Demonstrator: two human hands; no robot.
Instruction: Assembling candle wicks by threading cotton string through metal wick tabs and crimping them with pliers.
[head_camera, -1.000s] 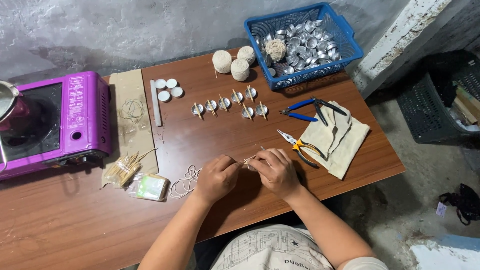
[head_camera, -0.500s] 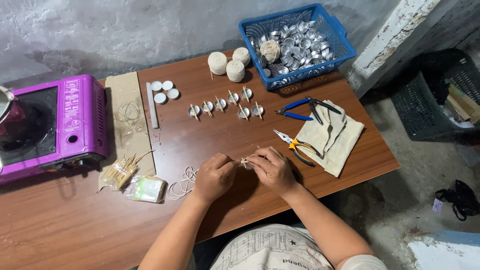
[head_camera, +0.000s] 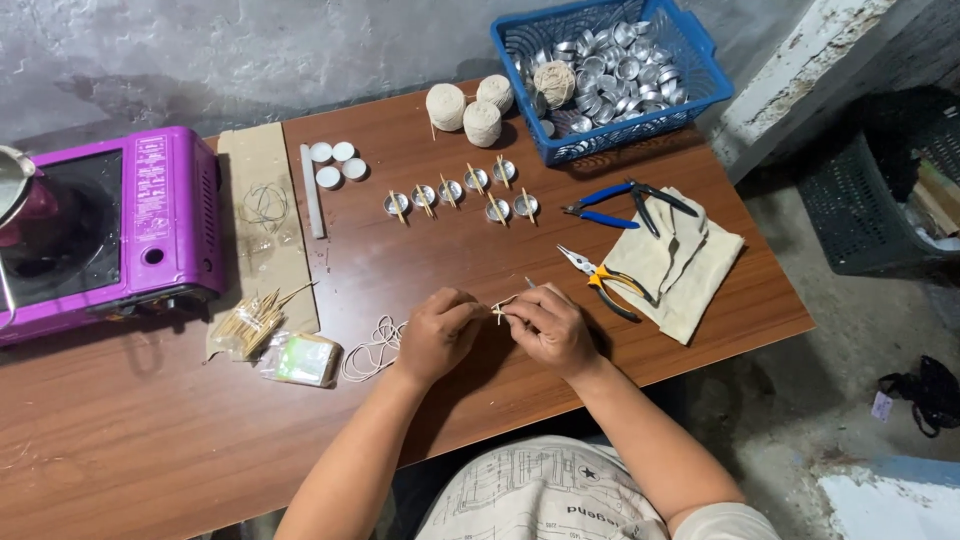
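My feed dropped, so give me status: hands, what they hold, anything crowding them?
Left hand and right hand together, pinching a thin wick piece. White string lies left of them, yellow-handled pliers right. Neither touches the hands.

Brown wooden tabletop (head_camera: 420, 270) bearing a purple stove (head_camera: 110, 225), blue basket (head_camera: 700, 55), three twine balls (head_camera: 470, 105), wicked metal cups (head_camera: 460, 190), two pliers (head_camera: 620, 205), folded cloth (head_camera: 690, 265).

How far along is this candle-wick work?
Seven small metal cups already stand in a row with sticks across them. The left hand and right hand pinch a string and small stick together. The blue basket holds many empty cups.
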